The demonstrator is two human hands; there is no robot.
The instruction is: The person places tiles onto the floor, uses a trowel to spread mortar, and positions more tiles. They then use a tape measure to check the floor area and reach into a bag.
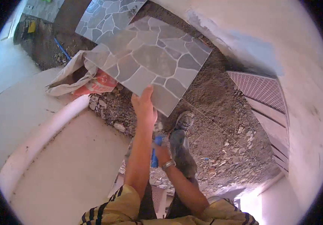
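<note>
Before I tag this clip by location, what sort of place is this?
Probably a room or passage being tiled: a stone-patterned tile in the left hand, bare dirt and rubble underfoot, and more tiles leaning by the wall.

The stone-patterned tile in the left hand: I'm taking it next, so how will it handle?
The tile will likely stay stiff: its straight edges show no sag. It may tip forward, as most of it extends beyond the left hand. Its thin edge could chip if knocked on the rubble.
</note>
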